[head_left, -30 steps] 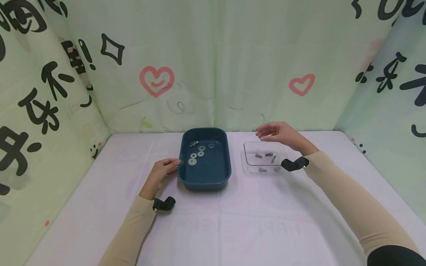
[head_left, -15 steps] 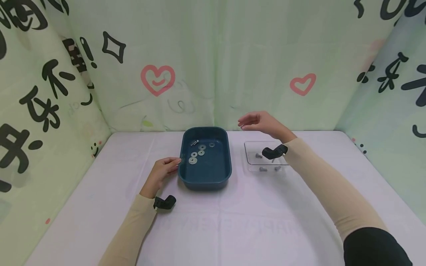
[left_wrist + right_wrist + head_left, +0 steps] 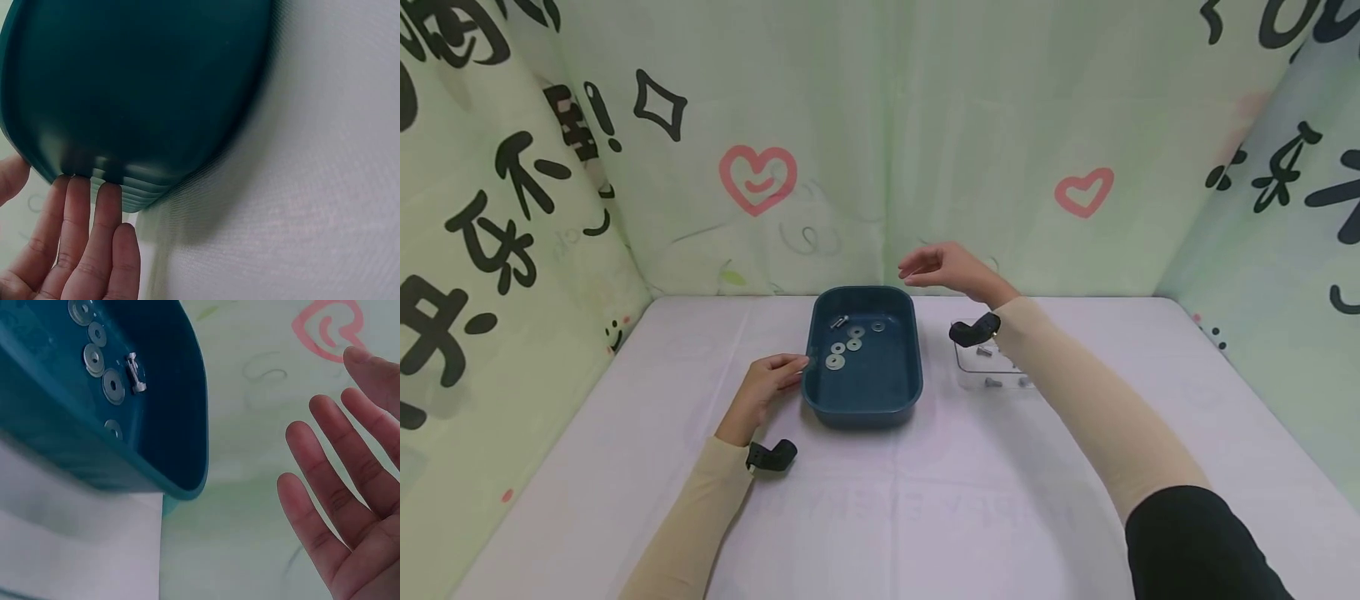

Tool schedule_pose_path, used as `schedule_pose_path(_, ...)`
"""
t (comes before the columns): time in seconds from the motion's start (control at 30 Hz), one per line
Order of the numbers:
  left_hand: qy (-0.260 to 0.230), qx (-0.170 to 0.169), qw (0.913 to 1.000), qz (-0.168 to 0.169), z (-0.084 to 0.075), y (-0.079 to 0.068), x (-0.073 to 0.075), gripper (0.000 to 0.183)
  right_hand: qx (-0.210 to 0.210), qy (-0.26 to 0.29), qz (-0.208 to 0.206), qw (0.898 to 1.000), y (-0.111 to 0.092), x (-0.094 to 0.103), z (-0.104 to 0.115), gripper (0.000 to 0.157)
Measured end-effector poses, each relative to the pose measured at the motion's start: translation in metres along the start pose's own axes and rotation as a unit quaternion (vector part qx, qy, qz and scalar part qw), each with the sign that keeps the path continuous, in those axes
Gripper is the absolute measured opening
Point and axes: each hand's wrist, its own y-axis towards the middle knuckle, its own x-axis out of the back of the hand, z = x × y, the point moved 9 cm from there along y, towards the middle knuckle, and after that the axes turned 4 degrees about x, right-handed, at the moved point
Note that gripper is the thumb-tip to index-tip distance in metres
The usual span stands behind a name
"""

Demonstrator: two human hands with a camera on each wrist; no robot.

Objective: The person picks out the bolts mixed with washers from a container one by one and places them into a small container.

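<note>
A dark blue rectangular bin stands on the table with several flat washers and small metal bolts inside. My left hand is at its left side; in the left wrist view the straight fingertips touch the outer wall, and the thumb lies near the rim. My right hand is in the air just beyond the bin's far right corner. In the right wrist view the fingers are spread and relaxed, with nothing in them.
To the right of the bin is a clear plastic box holding several bolts, partly covered by the right wrist camera and sleeve. A pale green printed curtain encloses the back and sides of the white-covered table.
My right hand has moved left and slightly up, from over the clear box to beyond the bin's far right corner. The left hand and bin stay in place.
</note>
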Motion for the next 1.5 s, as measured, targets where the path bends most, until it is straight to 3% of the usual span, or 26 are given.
schedule_pose_path(0.7,0.000,-0.007,1.0000,0.001,0.000,-0.002,0.000,0.040,0.015,0.003,0.016,1.000,0.047,-0.047,0.013,0.031)
schedule_pose_path(1.5,-0.012,-0.020,0.9996,0.013,-0.004,-0.002,-0.001,0.039,0.009,0.016,0.019,1.000,0.075,-0.090,-0.011,0.028)
